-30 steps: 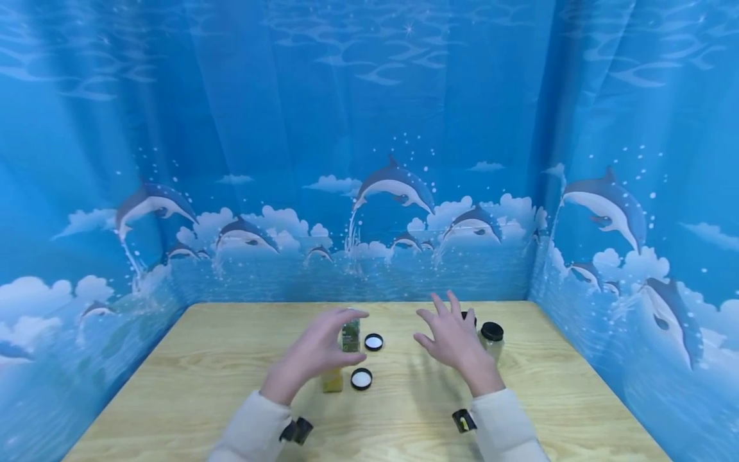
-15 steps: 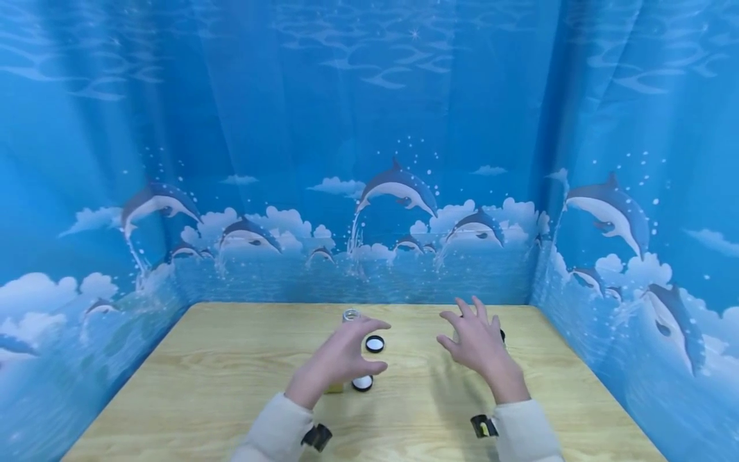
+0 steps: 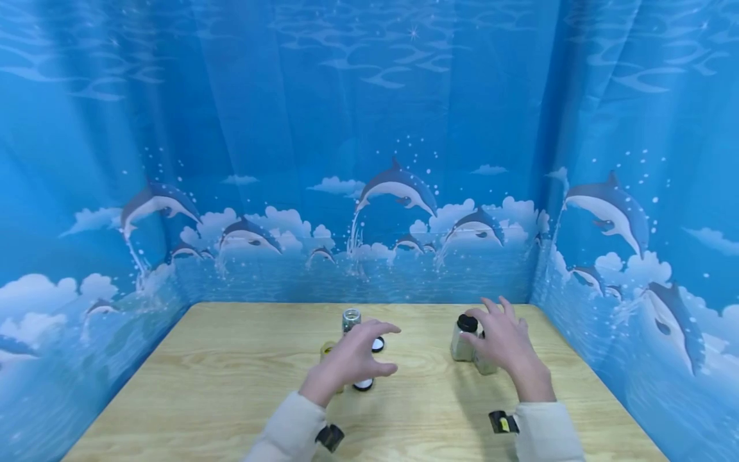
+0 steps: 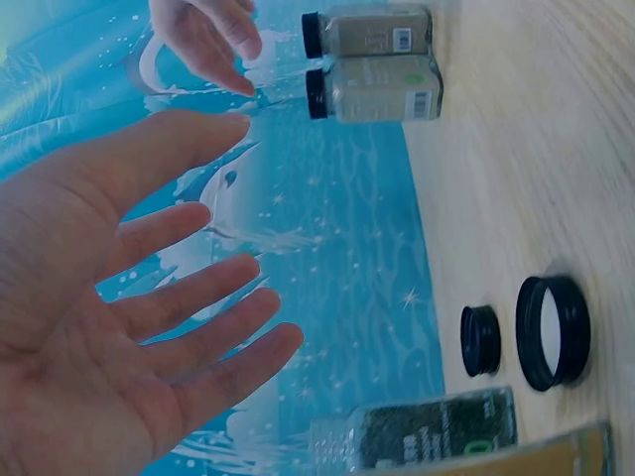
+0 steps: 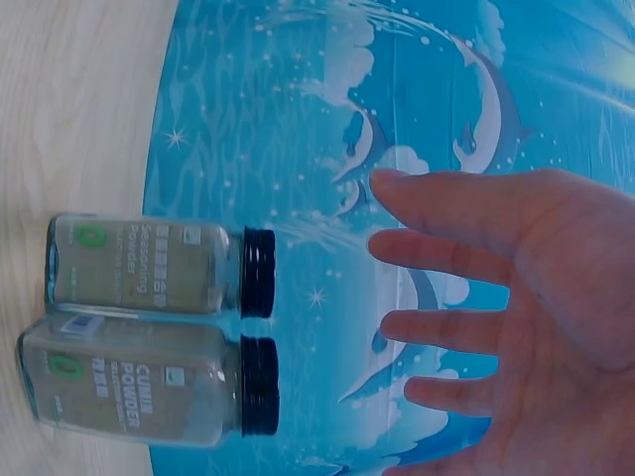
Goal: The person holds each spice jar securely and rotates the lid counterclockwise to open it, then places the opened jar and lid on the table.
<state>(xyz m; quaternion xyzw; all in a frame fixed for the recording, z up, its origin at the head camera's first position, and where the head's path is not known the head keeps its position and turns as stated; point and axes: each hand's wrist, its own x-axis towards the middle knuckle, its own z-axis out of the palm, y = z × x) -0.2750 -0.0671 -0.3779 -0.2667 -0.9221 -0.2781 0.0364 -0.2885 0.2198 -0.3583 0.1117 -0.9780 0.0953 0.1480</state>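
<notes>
My left hand hangs over the table with thumb and fingers spread, holding nothing. In the head view it partly covers an uncapped jar of green dried herbs and an uncapped yellow jar. Two black lids, a far one and a near one, lie just right of those jars. My right hand, fingers spread, is beside and above two capped spice jars. They are a seasoning powder jar and a cumin powder jar, upright side by side. Its palm shows bare in the right wrist view.
The jars and lids stand on a light wood-grain table. A blue curtain printed with dolphins encloses its back and sides. Black straps with small cameras are on both wrists.
Both hands have moved right. The left hand now leaves the herb jar's open mouth uncovered, and the right hand has shifted so both capped jars show. No jar appears moved.
</notes>
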